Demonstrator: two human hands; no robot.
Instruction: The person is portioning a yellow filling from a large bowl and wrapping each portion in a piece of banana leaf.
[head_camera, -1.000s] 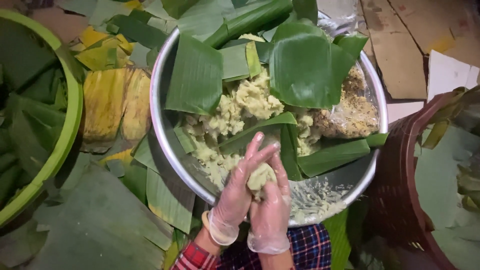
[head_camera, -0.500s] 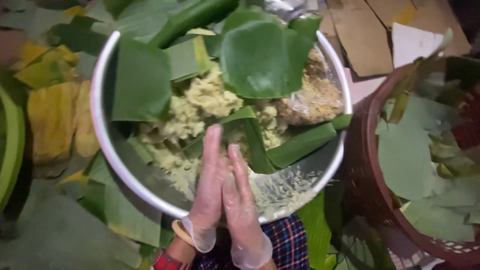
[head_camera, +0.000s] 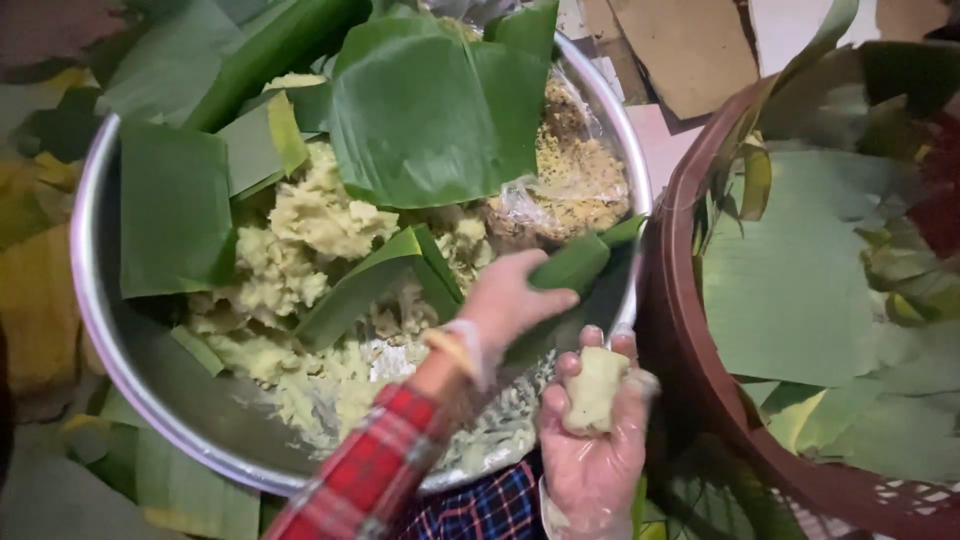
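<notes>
My right hand (head_camera: 592, 450), in a clear glove, lies palm up at the near rim of a large metal bowl (head_camera: 85, 300) and holds a small pale green dough lump (head_camera: 595, 388). My left hand (head_camera: 505, 300), gloved and with a red plaid sleeve, reaches across the bowl, and its fingers close on a folded green leaf strip (head_camera: 578, 264). The bowl holds pale green mash (head_camera: 310, 215), a crumbly yellow-brown filling on plastic (head_camera: 580, 170), and cut banana leaves, the biggest (head_camera: 430, 110) at the far side.
A dark brown basket (head_camera: 690, 350) lined with big green leaves (head_camera: 800, 280) stands right against the bowl on the right. Loose green and yellowed leaves (head_camera: 40, 300) lie left of the bowl. Flat cardboard pieces (head_camera: 680, 50) lie at the back right.
My hands were pressed together around the dough over the bowl's near side. They have parted: the right keeps the lump, the left has reached to the leaf strip. The view shifted right.
</notes>
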